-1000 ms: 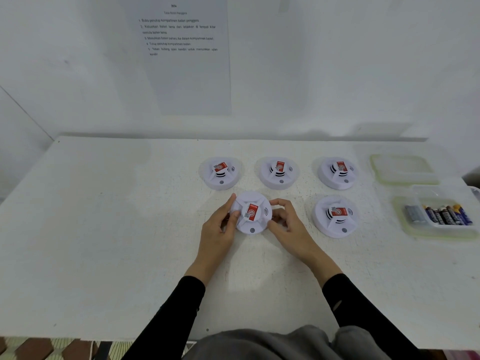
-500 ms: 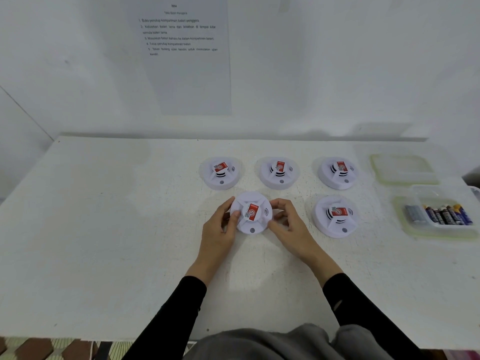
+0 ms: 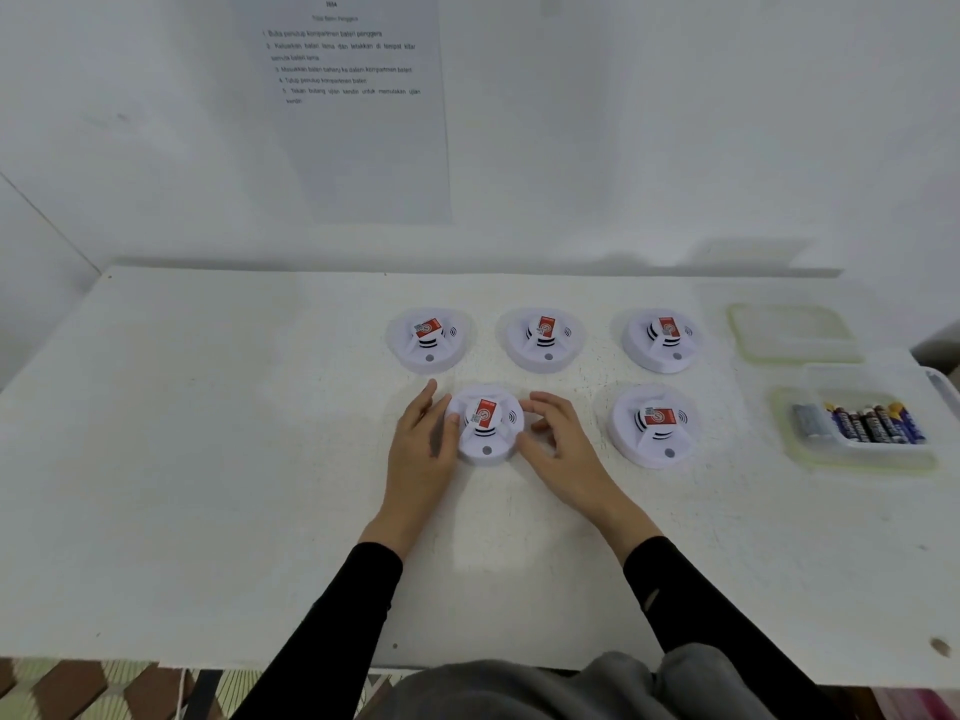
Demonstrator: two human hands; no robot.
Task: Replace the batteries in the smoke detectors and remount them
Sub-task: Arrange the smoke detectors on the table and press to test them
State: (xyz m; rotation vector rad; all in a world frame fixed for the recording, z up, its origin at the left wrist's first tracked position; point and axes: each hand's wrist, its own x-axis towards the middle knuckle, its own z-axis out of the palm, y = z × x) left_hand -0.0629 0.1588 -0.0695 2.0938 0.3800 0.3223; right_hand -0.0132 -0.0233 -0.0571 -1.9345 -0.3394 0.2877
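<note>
Item 1: near-left smoke detector (image 3: 485,426). White, round, red label on its raised centre. It lies flat on the white counter (image 3: 208,459), in the front row, between the two hands.

Item 2: left hand (image 3: 423,444). Fingers (image 3: 428,397) straight and released, lying along the detector's left side; the thumb touches its rim.

Item 3: right hand (image 3: 561,441). Fingers (image 3: 543,407) loosely curved and relaxed, grasping nothing, just beside the detector's right rim. Blur hides whether they touch it.

Item 4: near-right smoke detector (image 3: 652,426). Same type, front row, apart from the right hand.

Items 5–7: back row, left (image 3: 428,337), middle (image 3: 543,337) and right (image 3: 662,337) smoke detectors, set side by side and apart.

Item 8: clear plastic tub (image 3: 810,459), at the counter's right edge, holding batteries (image 3: 872,423) laid side by side.

Item 9: tub lid (image 3: 789,332), flat on the counter behind the tub.

Item 10: printed sheet (image 3: 353,122), fixed to the wall above the counter.

Item 11: black sleeves (image 3: 691,615), on both forearms.
</note>
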